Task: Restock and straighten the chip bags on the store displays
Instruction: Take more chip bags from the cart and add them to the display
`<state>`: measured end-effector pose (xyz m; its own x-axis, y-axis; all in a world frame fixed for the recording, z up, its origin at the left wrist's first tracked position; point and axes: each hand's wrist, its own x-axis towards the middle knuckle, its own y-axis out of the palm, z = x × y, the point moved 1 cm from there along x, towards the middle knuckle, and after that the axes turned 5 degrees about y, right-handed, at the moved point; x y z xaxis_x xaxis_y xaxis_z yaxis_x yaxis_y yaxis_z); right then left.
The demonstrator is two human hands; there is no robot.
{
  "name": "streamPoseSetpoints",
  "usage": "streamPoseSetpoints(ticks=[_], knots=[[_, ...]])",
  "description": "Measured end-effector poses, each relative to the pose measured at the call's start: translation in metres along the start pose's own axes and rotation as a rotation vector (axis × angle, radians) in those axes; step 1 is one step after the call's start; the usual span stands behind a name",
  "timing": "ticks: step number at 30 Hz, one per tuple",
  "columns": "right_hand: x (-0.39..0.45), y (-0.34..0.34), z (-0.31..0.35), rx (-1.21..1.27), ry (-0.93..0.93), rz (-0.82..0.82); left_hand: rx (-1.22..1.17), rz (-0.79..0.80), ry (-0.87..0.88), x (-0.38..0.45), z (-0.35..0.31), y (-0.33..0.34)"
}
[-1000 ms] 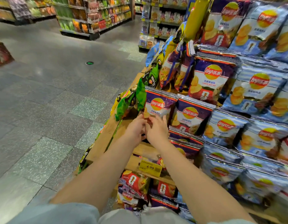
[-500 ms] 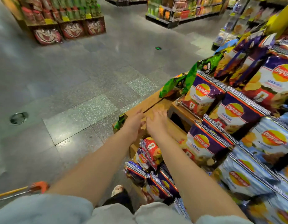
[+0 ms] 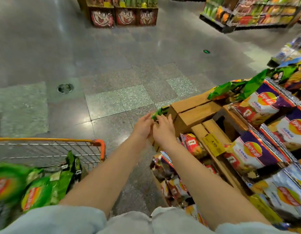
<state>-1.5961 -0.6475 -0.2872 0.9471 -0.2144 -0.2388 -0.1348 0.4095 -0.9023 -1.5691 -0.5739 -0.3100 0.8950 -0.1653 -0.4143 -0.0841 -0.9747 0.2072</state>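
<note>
Both hands meet at the wooden display corner — left hand and right hand touch a green chip bag; whether the fingers grip it, I cannot tell.

Display crates: bare wood, matt, visible grain, plain board edges. Chip bags on the crates: glossy plastic film, crinkled, crimped silver seals along the top edges. Green bags in the cart: same shiny film. Cart: thin metal wire grid, orange plastic trim on the rim. Price tag: yellow, matt, looks like paper. Floor: polished speckled stone tiles, reflective. Sleeves: pale blue cloth, soft, matt.
</note>
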Motion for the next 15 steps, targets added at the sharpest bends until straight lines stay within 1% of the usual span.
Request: streamPoseSetpoints(ticks=[4, 7, 9, 11, 13, 15], knots=[[-0.029, 0.055, 0.060, -0.012, -0.106, 0.047, -0.002, -0.085, -0.012, -0.017, 0.023, -0.084], [-0.057, 0.105, 0.098, 0.040, -0.124, 0.143, -0.001, -0.170, -0.013, -0.036, 0.049, -0.145], [-0.077, 0.135, 0.119, 0.088, -0.110, 0.197, 0.058, -0.188, -0.026, -0.056, 0.064, -0.182], [-0.098, 0.165, 0.136, 0.122, -0.097, 0.261, 0.104, -0.242, -0.069, -0.077, 0.076, -0.219], [-0.115, 0.192, 0.149, 0.104, -0.110, 0.335, 0.148, -0.323, -0.120, -0.093, 0.091, -0.254], [-0.127, 0.211, 0.157, 0.059, -0.101, 0.387, 0.262, -0.355, -0.197, -0.110, 0.104, -0.284]])
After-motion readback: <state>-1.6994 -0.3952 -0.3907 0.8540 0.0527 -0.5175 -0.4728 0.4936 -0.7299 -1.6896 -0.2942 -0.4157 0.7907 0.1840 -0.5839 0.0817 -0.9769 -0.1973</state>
